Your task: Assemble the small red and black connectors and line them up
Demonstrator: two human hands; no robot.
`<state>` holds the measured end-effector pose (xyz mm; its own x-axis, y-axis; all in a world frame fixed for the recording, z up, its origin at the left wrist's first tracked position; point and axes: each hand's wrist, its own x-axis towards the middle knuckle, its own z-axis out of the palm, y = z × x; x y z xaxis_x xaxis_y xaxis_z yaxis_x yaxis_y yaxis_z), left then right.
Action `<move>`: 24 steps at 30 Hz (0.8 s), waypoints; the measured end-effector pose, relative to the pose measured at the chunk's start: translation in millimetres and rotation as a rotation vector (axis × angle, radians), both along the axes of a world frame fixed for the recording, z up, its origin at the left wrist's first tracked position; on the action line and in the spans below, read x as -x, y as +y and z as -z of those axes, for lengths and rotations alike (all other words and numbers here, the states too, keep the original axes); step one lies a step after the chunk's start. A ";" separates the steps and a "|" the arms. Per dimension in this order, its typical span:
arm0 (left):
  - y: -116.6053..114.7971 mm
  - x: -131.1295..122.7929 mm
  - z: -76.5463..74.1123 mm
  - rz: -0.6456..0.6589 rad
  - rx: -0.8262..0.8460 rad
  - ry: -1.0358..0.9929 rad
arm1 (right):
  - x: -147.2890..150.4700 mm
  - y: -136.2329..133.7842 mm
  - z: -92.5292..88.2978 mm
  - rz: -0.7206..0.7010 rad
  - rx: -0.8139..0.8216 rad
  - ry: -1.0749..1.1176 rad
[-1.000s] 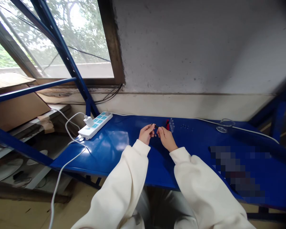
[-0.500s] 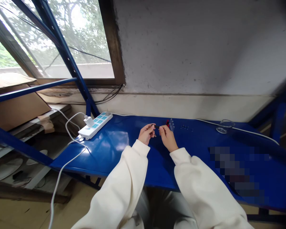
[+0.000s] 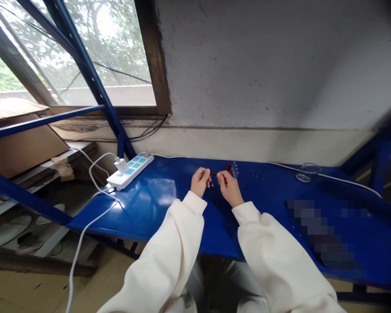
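Above the blue tabletop (image 3: 143, 217), my left hand (image 3: 200, 181) and my right hand (image 3: 228, 188) are close together with fingers pinched. Between them runs a short, thin black stick-like piece (image 3: 214, 174), one end in each hand. Its exact kind is too small to make out, and the fingertips cover its ends. Just behind my right hand lie several clear plastic tubes (image 3: 235, 169) and a small red piece (image 3: 229, 166), partly hidden by that hand. To their right, several tiny clear bits (image 3: 254, 174) are scattered on the table.
A white power strip (image 3: 130, 171) with a plugged-in adapter stands at the left, its white cable (image 3: 84, 230) hanging over the edge. A coiled clear cord (image 3: 304, 174) lies at the back right. A blurred dark area covers the right side. Blue frame posts (image 3: 101, 93) rise at the left.
My left hand has shifted slightly to the right and its fingers have closed more around the black piece. The right hand has stayed almost in place.
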<state>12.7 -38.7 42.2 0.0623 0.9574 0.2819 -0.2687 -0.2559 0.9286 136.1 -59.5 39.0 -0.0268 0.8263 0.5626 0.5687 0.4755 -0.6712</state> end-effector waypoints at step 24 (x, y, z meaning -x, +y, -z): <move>7.4 2.0 6.7 -0.032 0.059 -0.070 | 3.3 3.1 6.8 -0.103 0.048 0.094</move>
